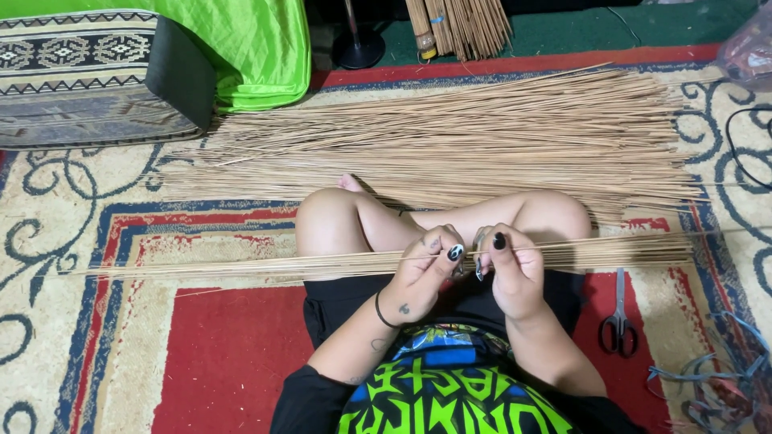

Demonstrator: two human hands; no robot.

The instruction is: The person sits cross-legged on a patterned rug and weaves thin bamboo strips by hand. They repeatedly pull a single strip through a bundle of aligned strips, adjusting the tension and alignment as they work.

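A person sits cross-legged on a rug (225, 354), looking down at both hands over the lap. The left hand (422, 269) and the right hand (515, 269) meet close together, thumbs nearly touching, fingers curled shut and pinching thin sticks from a bundle (241, 264) that lies across the knees. The bundle runs from near the rug's left edge to its right edge, level and loosely spread. The nails are painted dark.

Beyond the knees, a much larger pile (450, 145) of the same pale sticks lies across the rug, fanning out toward the right edge. Scissors (618, 321) rest on the rug's red field just right of the right forearm, handles toward the person, well apart from the hand. Blue ribbon (708, 378) lies tangled near the rug's near right corner. A green cloth (249, 48) drapes over a patterned cushion (72, 80) at the far left corner. More sticks (462, 24) stand bundled past the far edge.
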